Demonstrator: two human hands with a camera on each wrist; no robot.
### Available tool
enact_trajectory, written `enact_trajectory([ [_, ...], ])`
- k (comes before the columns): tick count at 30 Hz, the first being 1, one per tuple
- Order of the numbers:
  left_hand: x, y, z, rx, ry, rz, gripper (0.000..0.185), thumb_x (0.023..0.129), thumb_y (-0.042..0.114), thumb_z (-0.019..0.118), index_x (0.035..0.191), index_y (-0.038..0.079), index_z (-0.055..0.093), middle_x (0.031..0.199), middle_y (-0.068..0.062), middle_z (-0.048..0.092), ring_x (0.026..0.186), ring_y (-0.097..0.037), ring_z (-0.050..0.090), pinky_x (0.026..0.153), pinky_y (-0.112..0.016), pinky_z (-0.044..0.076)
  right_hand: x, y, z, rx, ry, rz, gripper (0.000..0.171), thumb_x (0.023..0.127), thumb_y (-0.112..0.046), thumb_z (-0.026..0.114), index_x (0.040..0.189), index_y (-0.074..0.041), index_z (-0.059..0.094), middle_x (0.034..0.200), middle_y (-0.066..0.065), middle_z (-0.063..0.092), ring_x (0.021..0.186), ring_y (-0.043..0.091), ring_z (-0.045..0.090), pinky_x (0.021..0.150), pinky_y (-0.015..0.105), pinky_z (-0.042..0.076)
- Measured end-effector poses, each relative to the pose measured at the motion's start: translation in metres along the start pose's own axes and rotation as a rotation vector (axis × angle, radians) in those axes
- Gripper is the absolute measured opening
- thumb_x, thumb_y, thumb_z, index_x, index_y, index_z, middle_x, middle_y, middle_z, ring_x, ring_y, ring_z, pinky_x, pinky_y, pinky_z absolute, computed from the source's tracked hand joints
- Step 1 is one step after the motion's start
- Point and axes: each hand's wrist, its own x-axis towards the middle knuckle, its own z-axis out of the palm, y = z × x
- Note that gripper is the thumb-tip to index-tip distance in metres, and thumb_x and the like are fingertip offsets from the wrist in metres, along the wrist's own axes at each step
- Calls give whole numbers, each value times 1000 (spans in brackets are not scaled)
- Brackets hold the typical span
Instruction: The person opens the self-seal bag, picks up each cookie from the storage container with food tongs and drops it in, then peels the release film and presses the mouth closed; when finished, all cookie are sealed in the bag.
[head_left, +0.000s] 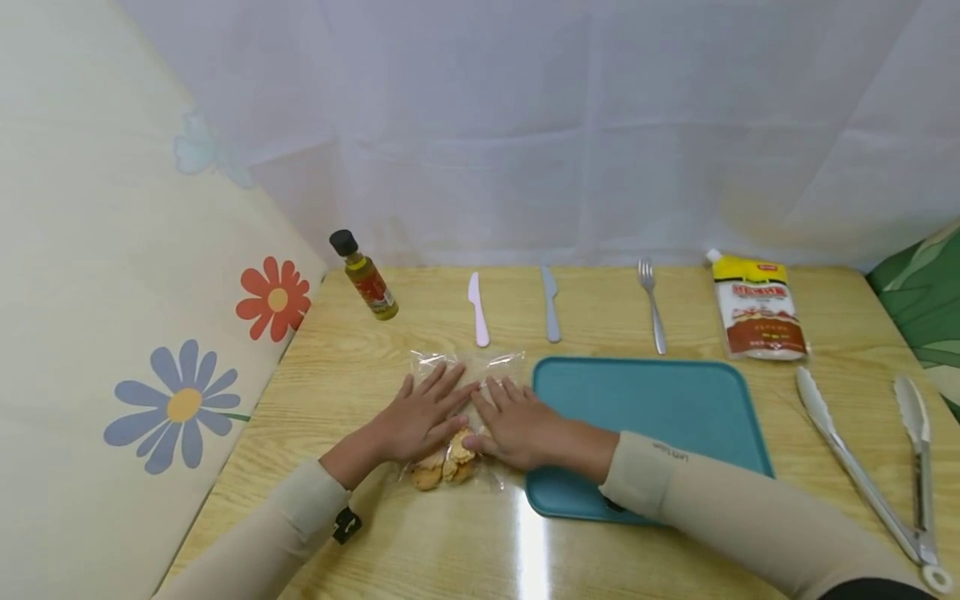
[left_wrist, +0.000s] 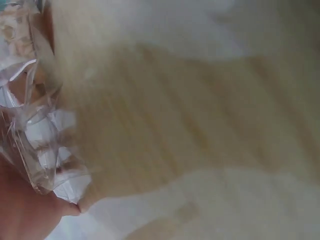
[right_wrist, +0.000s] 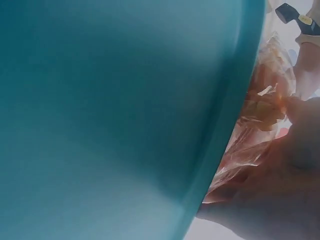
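Observation:
A clear plastic bag [head_left: 491, 363] lies on the table with golden-brown cookie-like pieces [head_left: 454, 460] inside, at its near end. My left hand [head_left: 423, 414] rests flat on the bag's left part, fingers spread and pointing away. From the right, my right hand [head_left: 517, 423] presses on the other half, its fingers also extended and its thumb near the pieces. The fingertips of both hands nearly meet over the bag. In the left wrist view, crinkled plastic [left_wrist: 37, 125] shows at the left edge. The right wrist view shows the bag [right_wrist: 250, 137] beside the tray's rim.
A teal tray [head_left: 645, 371] lies right of the bag, under my right forearm. Behind are an oil bottle [head_left: 369, 282], a pink knife [head_left: 477, 311], a grey knife [head_left: 551, 305] and a fork [head_left: 652, 308]. A spouted pouch [head_left: 759, 308] and metal tongs [head_left: 862, 467] lie at right.

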Motion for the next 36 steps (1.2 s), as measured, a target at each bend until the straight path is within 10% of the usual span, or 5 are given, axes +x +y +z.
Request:
enact_trajectory([
  [36,-1,0,-4,59,-72,11,61,112,48,34,165,20,26,173,-10,1,157,-41,-3,115,-78,5,1,3,-2,28,-9,-65,78,107,-61,34,164,-10,23,169,21,17,156,42,14,126,55,17],
])
